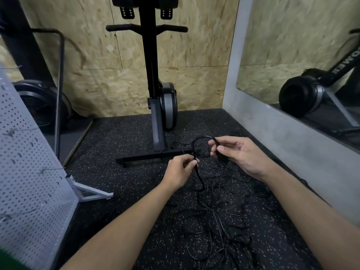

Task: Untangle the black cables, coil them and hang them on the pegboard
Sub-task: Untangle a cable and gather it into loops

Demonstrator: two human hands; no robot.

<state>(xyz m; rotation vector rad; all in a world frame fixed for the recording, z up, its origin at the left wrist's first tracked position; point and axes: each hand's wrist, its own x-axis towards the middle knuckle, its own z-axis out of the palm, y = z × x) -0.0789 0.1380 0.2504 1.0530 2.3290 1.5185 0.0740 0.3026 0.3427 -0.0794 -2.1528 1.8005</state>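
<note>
While the left grip (180,169) pinched the thick black cable (204,136) and the right grip (240,154) held what looked like its plug end, a loop arched between them above the tangle (214,227) on the floor (116,143). Gathering even loops and easing strands free without yanking seemed wisest; the pegboard (29,172) stood to the left.

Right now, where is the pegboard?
In the head view the pegboard stands at the far left edge, left of the left hand and the cables tangled on the floor.
</note>
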